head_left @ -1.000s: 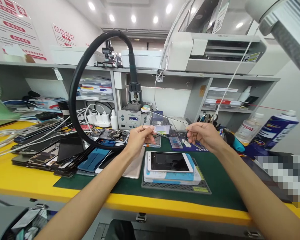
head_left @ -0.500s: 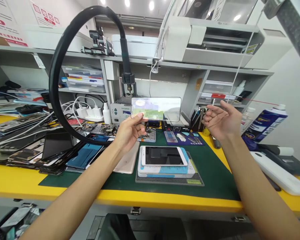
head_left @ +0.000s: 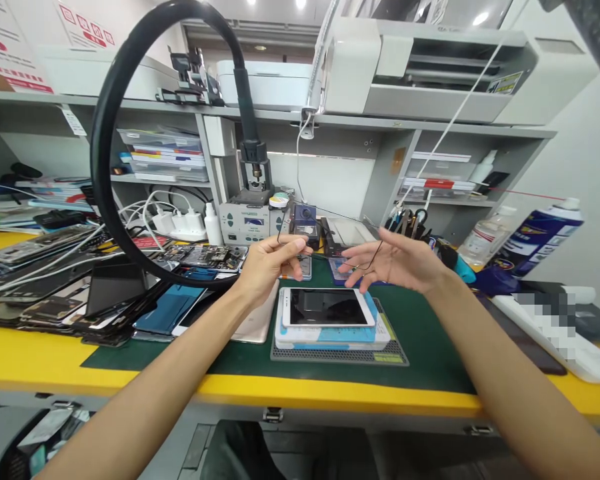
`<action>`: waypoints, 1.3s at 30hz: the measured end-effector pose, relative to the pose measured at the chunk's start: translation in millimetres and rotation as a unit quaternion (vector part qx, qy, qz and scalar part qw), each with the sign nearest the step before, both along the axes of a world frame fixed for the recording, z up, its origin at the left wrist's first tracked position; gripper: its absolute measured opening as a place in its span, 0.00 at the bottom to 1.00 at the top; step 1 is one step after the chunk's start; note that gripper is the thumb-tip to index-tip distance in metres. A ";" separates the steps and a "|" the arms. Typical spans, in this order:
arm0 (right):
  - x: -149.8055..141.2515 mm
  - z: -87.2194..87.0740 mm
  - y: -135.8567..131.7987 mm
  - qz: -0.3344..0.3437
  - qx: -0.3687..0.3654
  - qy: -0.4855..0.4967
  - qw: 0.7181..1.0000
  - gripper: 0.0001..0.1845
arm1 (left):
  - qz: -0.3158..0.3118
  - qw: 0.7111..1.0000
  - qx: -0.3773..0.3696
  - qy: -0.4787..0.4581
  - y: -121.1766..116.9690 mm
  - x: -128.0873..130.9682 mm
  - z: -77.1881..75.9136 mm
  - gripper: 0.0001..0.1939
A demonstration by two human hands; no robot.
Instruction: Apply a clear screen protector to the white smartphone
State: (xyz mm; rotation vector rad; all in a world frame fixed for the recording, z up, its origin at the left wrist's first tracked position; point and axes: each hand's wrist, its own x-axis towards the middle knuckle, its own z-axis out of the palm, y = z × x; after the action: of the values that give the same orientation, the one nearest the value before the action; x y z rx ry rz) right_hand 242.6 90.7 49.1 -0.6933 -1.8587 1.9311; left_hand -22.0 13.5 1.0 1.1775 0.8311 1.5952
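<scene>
My left hand [head_left: 275, 263] pinches the left edge of a clear glass screen protector [head_left: 330, 230] with a thin dark border. The protector is tilted, and the bench behind shows through it. At its right end is my right hand [head_left: 393, 260], fingers spread; I cannot tell whether they touch the glass. Below both hands a white-framed phone [head_left: 329, 308] lies screen up, its display dark. It rests on a white and blue box [head_left: 333, 339], which sits on a grey perforated pad [head_left: 340, 356].
A thick black flexible hose [head_left: 103, 133] arches at the left from a grey soldering station [head_left: 250, 223]. Stacked phones and parts [head_left: 55, 300] crowd the left side. A blue spray can [head_left: 535, 237] and clear bottle [head_left: 485, 233] stand at the right. A green mat [head_left: 430, 360] covers the yellow bench.
The right hand has moved left and slightly down, to the glass's right end. The glass has tilted and lost its bright reflection. The phone and box stay in place.
</scene>
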 end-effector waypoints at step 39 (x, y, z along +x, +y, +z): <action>9.4 -15.1 22.8 -0.021 0.080 -0.026 0.996 0.26 | -0.071 0.992 0.013 0.107 4.4 -35.2 4.6 0.27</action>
State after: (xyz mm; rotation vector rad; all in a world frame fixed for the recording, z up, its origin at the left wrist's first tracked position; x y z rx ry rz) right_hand 252.1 113.5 34.1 -0.7327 -1.9872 1.7312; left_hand -57.2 17.9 5.6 1.4124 0.8436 1.3838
